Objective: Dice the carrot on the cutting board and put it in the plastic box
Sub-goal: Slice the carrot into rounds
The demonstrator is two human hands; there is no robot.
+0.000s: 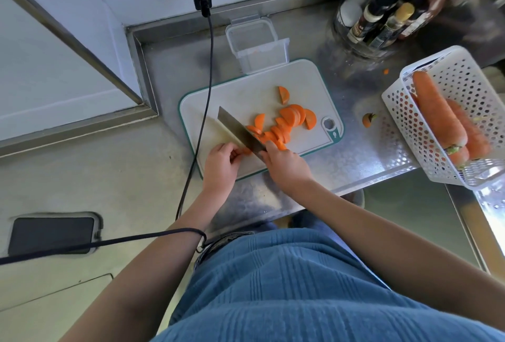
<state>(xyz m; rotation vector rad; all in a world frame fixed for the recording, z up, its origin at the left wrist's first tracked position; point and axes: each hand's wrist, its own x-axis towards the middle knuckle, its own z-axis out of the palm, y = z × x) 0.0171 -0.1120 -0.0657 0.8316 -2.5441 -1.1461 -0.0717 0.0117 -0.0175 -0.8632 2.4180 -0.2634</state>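
Blue ribbed shirt (273, 287) fills the near edge, and both forearms reach out from it over the steel counter (355, 156) to one white cutting board (224, 95) with a teal rim. On that board lies the carrot, cut into half-moon slices (287, 123): a loose overlapping pile of a dozen or so at the middle, one slice (283, 94) apart toward the far side, and a last uncut piece (244, 151) at the near left. Left hand (221, 162) has its fingers curled in and pinches that piece against the board. Right hand (284, 164) is wrapped tight round the handle of one knife (240, 131), forefinger up by the blade, handle itself hidden in the fist. Blade runs diagonally to the far left, its edge just beside the left fingertips.

One clear plastic box (257, 46) stands open at the far edge of the board, touching it, lid tipped up behind; a small orange fleck shows inside. Right of the board, one cut carrot top (368, 120) sits on the counter alone. Further right, one white perforated basket (464, 74) holds at least two whole carrots (437, 115). Far right, a round rack of bottles (388, 8), too crowded to count. One black cable (203, 112) hangs across the left of the board.
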